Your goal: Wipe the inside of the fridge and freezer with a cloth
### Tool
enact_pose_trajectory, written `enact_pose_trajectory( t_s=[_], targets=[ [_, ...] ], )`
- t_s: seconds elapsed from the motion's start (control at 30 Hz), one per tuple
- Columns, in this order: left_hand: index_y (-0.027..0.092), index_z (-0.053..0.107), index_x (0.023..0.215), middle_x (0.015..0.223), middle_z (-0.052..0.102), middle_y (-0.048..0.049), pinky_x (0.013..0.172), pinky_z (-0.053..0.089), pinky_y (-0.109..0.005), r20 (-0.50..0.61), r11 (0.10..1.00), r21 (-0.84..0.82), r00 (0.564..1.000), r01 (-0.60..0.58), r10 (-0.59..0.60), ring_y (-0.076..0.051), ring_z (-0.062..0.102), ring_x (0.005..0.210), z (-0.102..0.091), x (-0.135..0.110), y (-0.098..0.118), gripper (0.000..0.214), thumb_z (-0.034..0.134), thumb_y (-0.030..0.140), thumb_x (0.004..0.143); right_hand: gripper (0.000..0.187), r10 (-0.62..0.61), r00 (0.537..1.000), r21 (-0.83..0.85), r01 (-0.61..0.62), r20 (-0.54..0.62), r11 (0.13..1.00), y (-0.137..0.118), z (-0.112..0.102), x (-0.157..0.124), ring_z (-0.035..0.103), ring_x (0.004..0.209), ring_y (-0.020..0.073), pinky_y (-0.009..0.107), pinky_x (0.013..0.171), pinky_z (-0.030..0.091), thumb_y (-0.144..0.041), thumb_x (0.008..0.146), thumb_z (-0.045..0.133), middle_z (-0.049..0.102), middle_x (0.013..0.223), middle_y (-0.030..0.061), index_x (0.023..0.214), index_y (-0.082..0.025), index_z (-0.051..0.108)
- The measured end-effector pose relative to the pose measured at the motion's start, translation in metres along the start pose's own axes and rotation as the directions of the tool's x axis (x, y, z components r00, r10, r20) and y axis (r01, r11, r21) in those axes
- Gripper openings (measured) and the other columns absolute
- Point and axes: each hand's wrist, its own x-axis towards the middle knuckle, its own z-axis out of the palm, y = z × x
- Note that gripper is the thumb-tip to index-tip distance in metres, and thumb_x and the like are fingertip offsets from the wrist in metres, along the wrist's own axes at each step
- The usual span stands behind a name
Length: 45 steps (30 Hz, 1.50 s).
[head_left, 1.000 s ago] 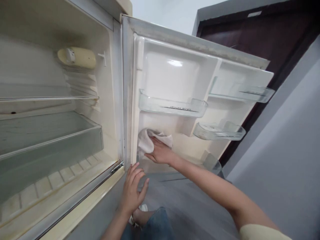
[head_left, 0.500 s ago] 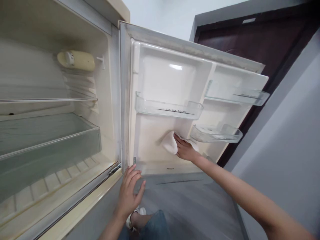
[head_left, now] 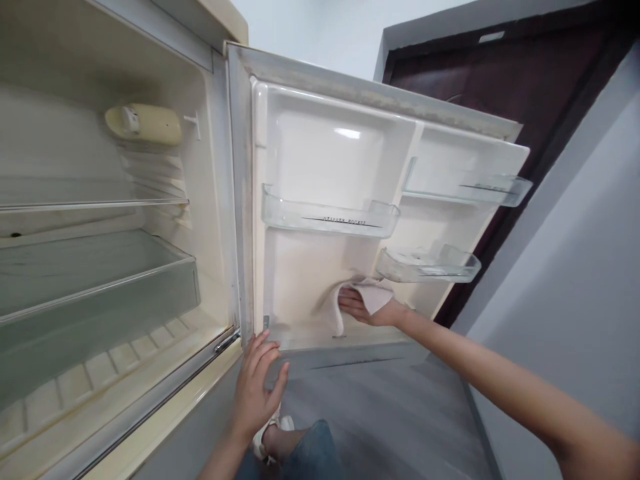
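Note:
The fridge door (head_left: 320, 153) hangs wide open, its pale inner panel facing me. Against the lower part of that panel, my right hand (head_left: 367, 310) presses a white cloth (head_left: 377, 293); one flap folds over the fingers and partly hides them. My left hand (head_left: 259, 383) is at the lower hinge-side corner of the door, fingers apart and fingertips at its edge, holding nothing. Above the cloth is a clear door shelf (head_left: 330, 217) with lettering. A smaller clear shelf (head_left: 430, 267) sits just up and right of my right hand.
On the left, the fridge interior holds a glass shelf (head_left: 90, 193) and a clear drawer (head_left: 100, 287). Another clear door shelf (head_left: 505, 190) is at the upper right. Behind stands a dark red door (head_left: 530, 80); grey floor (head_left: 400, 407) lies below.
My right hand and the cloth have moved down the door panel, and the cloth now folds over the fingers. My left hand stays at the door corner. The view has shifted slightly.

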Motion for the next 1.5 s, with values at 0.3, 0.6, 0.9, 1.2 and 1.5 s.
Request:
enact_pose_trajectory(
  t_s=[0.3,0.6,0.9,1.2,1.5],
  targets=[
    [0.021,0.054,0.099,0.100,0.065,-0.0072,0.100,0.051,-0.053,-0.029,1.000,-0.007,0.999,-0.023,0.022,-0.024,0.052,0.121,0.001,0.000,0.003,0.023,0.060,0.014,0.078,0.034,0.501,0.864,-0.388,-0.477,-0.044,0.788,0.008,-0.019,-0.062,0.064,0.083,0.0217,0.035,0.076,0.049,-0.031,0.094,0.042,0.069,0.100,0.0144,0.106,-0.014,0.069],
    [0.022,0.054,0.098,0.100,0.066,-0.0061,0.102,0.050,-0.052,-0.026,1.000,-0.008,1.000,-0.011,0.011,-0.024,0.052,0.122,0.002,0.000,0.004,0.023,0.061,0.015,0.077,0.030,0.202,0.973,-0.303,-0.160,0.114,0.940,0.003,-0.043,-0.080,0.047,0.125,0.0231,0.042,0.102,0.038,-0.005,0.088,0.043,0.061,0.123,0.0063,0.096,-0.021,0.068],
    [0.022,0.055,0.099,0.100,0.066,-0.0061,0.102,0.049,-0.052,-0.016,1.000,-0.002,1.000,-0.018,0.018,-0.025,0.052,0.122,0.002,0.000,0.004,0.023,0.061,0.015,0.077,0.020,0.519,0.854,-0.618,-0.420,-0.023,0.664,-0.005,-0.063,-0.089,0.056,0.091,0.0269,0.040,0.078,0.040,-0.009,0.085,0.051,0.067,0.100,0.0107,0.084,-0.018,0.069],
    [0.023,0.055,0.098,0.100,0.067,-0.0053,0.101,0.050,-0.051,-0.014,1.000,0.000,1.000,-0.009,0.009,-0.025,0.053,0.121,0.002,0.000,0.003,0.022,0.060,0.016,0.078,0.024,0.586,0.808,-0.610,-0.492,-0.056,0.621,-0.009,-0.079,-0.093,0.054,0.081,0.0247,0.038,0.072,0.040,-0.009,0.087,0.046,0.065,0.090,0.0112,0.089,-0.016,0.069],
    [0.024,0.055,0.097,0.101,0.066,-0.0048,0.105,0.047,-0.053,-0.008,1.000,-0.014,1.000,-0.003,0.003,-0.024,0.052,0.123,0.005,0.000,0.003,0.022,0.060,0.015,0.078,0.025,0.449,0.890,-0.492,-0.354,0.084,0.795,-0.024,-0.063,-0.095,0.052,0.115,0.0245,0.038,0.099,0.038,-0.009,0.089,0.046,0.064,0.118,0.0071,0.100,-0.016,0.067]
  ],
)
